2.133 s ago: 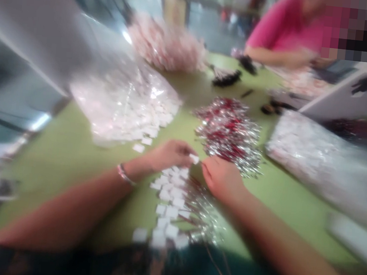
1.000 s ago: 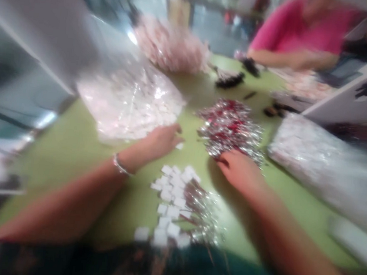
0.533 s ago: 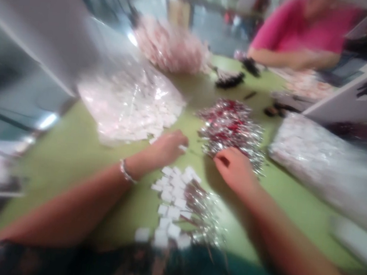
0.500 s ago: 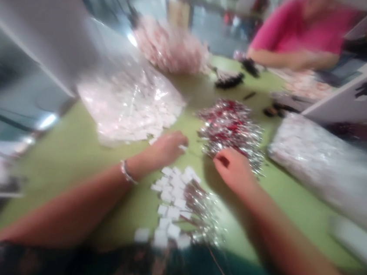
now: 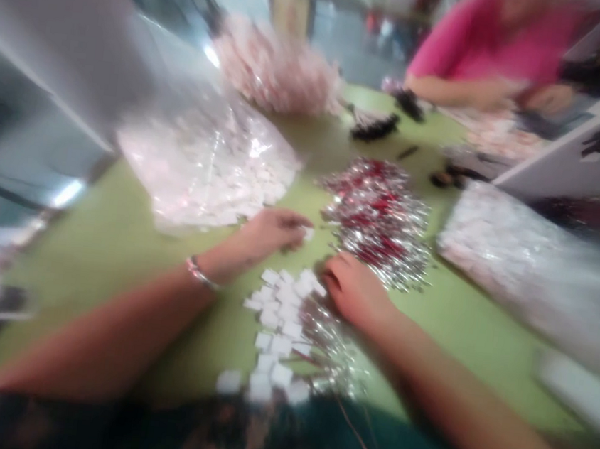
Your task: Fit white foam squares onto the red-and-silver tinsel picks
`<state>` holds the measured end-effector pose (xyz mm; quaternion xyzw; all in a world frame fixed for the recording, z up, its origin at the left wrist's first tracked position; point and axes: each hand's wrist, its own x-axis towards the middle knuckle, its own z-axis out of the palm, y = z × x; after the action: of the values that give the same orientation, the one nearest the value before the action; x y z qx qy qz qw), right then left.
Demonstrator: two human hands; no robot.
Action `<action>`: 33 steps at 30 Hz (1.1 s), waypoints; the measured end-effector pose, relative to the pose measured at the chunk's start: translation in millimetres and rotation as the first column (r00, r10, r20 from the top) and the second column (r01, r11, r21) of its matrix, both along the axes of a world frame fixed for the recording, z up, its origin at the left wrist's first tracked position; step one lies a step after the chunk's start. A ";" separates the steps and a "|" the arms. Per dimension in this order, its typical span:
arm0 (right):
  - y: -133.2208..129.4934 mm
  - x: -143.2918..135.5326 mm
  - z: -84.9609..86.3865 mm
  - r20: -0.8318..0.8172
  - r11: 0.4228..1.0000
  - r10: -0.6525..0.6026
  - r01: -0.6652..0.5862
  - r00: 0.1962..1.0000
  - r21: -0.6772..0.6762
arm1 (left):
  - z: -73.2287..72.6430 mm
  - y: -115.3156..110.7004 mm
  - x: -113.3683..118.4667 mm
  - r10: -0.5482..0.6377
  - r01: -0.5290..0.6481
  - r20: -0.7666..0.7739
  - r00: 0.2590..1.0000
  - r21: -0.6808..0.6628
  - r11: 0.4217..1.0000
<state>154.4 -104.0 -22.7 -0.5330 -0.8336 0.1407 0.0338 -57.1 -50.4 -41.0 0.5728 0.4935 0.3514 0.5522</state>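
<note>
My left hand [image 5: 278, 228], with a bracelet at the wrist, pinches a small white square piece [image 5: 308, 233] at its fingertips. My right hand [image 5: 353, 287] is curled closed just above a group of white square pieces [image 5: 285, 312] with thin silvery and dark red stems [image 5: 332, 349]. Whatever its fingers hold is hidden and blurred. Beyond my right hand lies a heap of thin red and silver shiny pieces [image 5: 381, 215]. A clear plastic bag [image 5: 204, 164] of small white pieces lies past my left hand.
A filled clear bag [image 5: 521, 262] lies at the right. Pale pink bundles [image 5: 278, 72] and dark-tipped pieces [image 5: 374, 127] are at the far side of the green table [image 5: 114, 255]. Across it sits a person in a pink top [image 5: 490, 51], near pale pieces [image 5: 507, 139].
My right hand has come from the red and silver heap toward me and left, to the white pieces. My left hand has stayed close to its place, still with a white piece.
</note>
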 end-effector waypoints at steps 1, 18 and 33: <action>-0.5 -2.8 -0.6 0.023 1.000 -0.012 0.011 1.000 0.006 | -1.7 -0.4 0.2 -0.012 0.012 0.027 1.000 -0.019 1.000; 5.7 13.1 3.3 -0.323 0.994 -0.018 0.050 0.946 0.092 | 3.6 -10.2 8.4 -0.041 0.122 0.272 0.961 -0.288 0.950; 7.0 21.0 16.9 -0.247 0.992 0.114 -0.098 0.962 0.076 | 0.4 -9.9 4.7 -0.202 0.200 -0.068 0.977 -0.035 0.979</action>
<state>175.4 -97.0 -5.8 -0.4641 -0.8541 0.1822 0.1482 -52.4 -60.3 -40.5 0.6241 0.4573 0.2660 0.5750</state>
